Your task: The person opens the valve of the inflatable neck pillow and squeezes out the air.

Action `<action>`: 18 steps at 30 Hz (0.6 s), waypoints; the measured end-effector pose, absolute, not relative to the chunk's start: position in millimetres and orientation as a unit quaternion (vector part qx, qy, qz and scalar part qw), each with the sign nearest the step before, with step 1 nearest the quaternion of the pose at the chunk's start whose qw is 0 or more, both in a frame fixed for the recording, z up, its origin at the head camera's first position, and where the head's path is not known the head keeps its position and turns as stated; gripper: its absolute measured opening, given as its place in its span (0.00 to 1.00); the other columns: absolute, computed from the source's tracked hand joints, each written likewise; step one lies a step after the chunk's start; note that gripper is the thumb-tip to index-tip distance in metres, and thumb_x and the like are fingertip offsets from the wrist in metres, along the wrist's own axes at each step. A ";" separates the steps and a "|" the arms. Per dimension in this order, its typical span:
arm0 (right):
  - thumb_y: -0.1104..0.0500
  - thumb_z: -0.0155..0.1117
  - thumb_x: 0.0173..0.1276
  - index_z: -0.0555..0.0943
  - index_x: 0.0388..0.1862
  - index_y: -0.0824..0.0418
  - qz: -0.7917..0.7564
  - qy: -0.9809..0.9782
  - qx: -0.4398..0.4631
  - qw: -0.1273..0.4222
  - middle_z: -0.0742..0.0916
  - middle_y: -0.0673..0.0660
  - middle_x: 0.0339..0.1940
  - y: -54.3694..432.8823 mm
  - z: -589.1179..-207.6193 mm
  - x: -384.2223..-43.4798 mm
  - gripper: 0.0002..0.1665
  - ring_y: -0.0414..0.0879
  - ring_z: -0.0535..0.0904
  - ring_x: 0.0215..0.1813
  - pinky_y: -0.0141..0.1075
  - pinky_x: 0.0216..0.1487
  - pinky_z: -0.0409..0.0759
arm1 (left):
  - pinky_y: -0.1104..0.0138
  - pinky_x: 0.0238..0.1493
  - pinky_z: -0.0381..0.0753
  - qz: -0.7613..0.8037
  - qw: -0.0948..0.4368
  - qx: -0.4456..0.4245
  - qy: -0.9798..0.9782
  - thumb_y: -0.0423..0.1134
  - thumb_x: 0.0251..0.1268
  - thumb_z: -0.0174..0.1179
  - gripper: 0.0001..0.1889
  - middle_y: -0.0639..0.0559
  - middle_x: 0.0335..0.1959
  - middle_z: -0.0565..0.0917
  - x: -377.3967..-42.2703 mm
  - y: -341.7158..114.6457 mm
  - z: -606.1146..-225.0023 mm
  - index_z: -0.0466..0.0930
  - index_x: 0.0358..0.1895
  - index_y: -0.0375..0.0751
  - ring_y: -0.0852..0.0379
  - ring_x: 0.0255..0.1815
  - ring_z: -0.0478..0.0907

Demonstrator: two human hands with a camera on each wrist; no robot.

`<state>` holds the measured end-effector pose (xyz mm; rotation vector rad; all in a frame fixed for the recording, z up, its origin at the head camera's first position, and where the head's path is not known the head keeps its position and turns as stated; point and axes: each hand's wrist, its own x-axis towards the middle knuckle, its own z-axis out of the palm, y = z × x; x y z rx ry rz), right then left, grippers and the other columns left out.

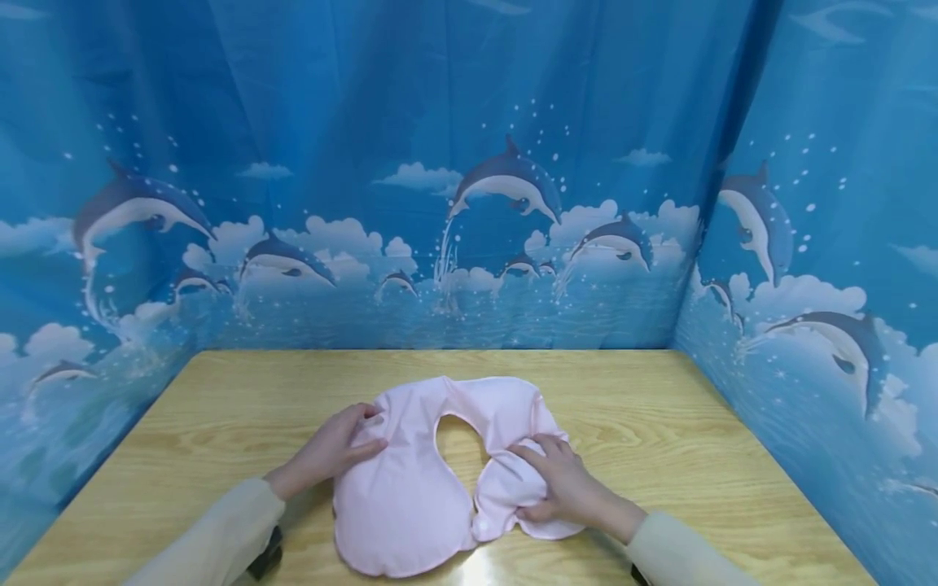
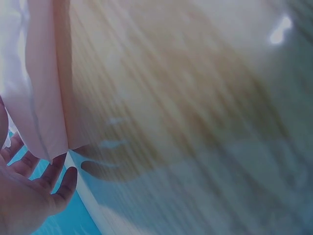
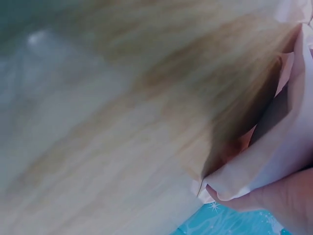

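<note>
A pale pink U-shaped neck pillow (image 1: 403, 505) lies on the wooden table, its opening toward the near side. Its left part looks smooth and full, while the right part is bunched and creased. At the left edge, my left hand (image 1: 333, 448) holds the pillow, with the thumb on top; in the left wrist view, fingers of that hand (image 2: 29, 191) reach under the pillow's edge (image 2: 46, 83). My right hand (image 1: 567, 484) grips the bunched right arm of the pillow. In the right wrist view, the folded fabric (image 3: 274, 147) hides most of the right hand (image 3: 279, 198).
The wood-grain table (image 1: 242, 399) has a glossy surface that reflects light. A blue curtain (image 1: 366, 122) with dolphins and clouds hangs along the back and both sides. Dark straps show near both wrists.
</note>
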<state>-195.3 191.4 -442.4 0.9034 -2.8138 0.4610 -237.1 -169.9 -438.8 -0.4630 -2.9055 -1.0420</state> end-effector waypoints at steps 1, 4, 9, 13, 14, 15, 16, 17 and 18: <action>0.44 0.76 0.34 0.71 0.59 0.52 0.153 -0.938 0.302 0.077 0.73 0.65 0.55 190.9 -442.3 -195.3 0.48 0.65 0.67 0.55 0.59 0.44 0.72 | 0.49 0.58 0.69 -0.333 0.011 -0.149 -0.931 0.54 0.56 0.60 0.30 0.42 0.55 0.75 -237.3 -169.8 -438.6 0.69 0.56 0.37 0.42 0.57 0.71; 0.45 0.76 0.33 0.72 0.57 0.52 0.153 -0.936 0.305 0.083 0.73 0.64 0.54 189.4 -441.9 -195.8 0.47 0.62 0.67 0.54 0.56 0.43 0.72 | 0.49 0.58 0.70 -0.329 0.014 -0.152 -0.932 0.54 0.56 0.60 0.30 0.42 0.54 0.76 -237.7 -169.5 -438.7 0.70 0.56 0.37 0.43 0.57 0.71; 0.47 0.76 0.32 0.73 0.56 0.54 0.151 -0.933 0.315 0.091 0.73 0.64 0.52 187.0 -441.8 -197.2 0.46 0.58 0.67 0.51 0.51 0.42 0.72 | 0.49 0.58 0.70 -0.330 0.007 -0.142 -0.933 0.53 0.56 0.61 0.30 0.43 0.54 0.75 -237.8 -168.4 -438.7 0.69 0.56 0.38 0.44 0.57 0.71; 0.47 0.77 0.30 0.74 0.55 0.54 0.147 -0.930 0.323 0.098 0.74 0.62 0.50 186.4 -442.3 -198.7 0.46 0.56 0.67 0.50 0.48 0.42 0.71 | 0.49 0.59 0.68 -0.333 -0.004 -0.128 -0.934 0.56 0.55 0.60 0.31 0.43 0.55 0.75 -239.3 -167.6 -439.3 0.69 0.57 0.39 0.43 0.59 0.70; 0.47 0.77 0.30 0.74 0.55 0.54 0.146 -0.930 0.324 0.096 0.74 0.62 0.50 186.6 -442.6 -199.1 0.46 0.55 0.67 0.50 0.48 0.43 0.71 | 0.48 0.59 0.68 -0.332 -0.005 -0.126 -0.935 0.56 0.55 0.60 0.31 0.43 0.55 0.75 -239.5 -167.7 -439.5 0.69 0.57 0.39 0.43 0.59 0.70; 0.46 0.77 0.30 0.74 0.55 0.54 0.147 -0.930 0.323 0.093 0.74 0.62 0.50 186.7 -442.8 -199.5 0.47 0.55 0.67 0.50 0.48 0.44 0.71 | 0.48 0.59 0.68 -0.332 -0.005 -0.126 -0.935 0.57 0.55 0.60 0.31 0.43 0.55 0.75 -239.9 -167.7 -439.8 0.69 0.57 0.39 0.43 0.59 0.70; 0.46 0.77 0.31 0.73 0.56 0.53 0.149 -0.931 0.321 0.087 0.73 0.62 0.51 187.0 -442.8 -199.8 0.47 0.55 0.67 0.51 0.48 0.45 0.70 | 0.48 0.59 0.69 -0.331 -0.004 -0.126 -0.935 0.57 0.55 0.60 0.32 0.43 0.55 0.75 -240.1 -167.9 -440.1 0.69 0.57 0.39 0.44 0.59 0.70; 0.45 0.77 0.31 0.73 0.56 0.53 0.152 -0.932 0.318 0.081 0.73 0.62 0.52 187.2 -443.0 -200.2 0.47 0.55 0.66 0.52 0.49 0.45 0.70 | 0.49 0.59 0.69 -0.330 -0.003 -0.128 -0.935 0.57 0.55 0.60 0.31 0.44 0.55 0.75 -240.3 -168.1 -440.5 0.69 0.57 0.39 0.44 0.58 0.70; 0.45 0.77 0.32 0.73 0.56 0.53 0.157 -0.933 0.315 0.076 0.72 0.63 0.53 187.4 -443.0 -200.4 0.47 0.55 0.66 0.53 0.49 0.46 0.70 | 0.49 0.59 0.69 -0.329 -0.001 -0.131 -0.935 0.57 0.55 0.60 0.31 0.44 0.55 0.75 -240.3 -168.5 -440.8 0.70 0.57 0.39 0.44 0.58 0.70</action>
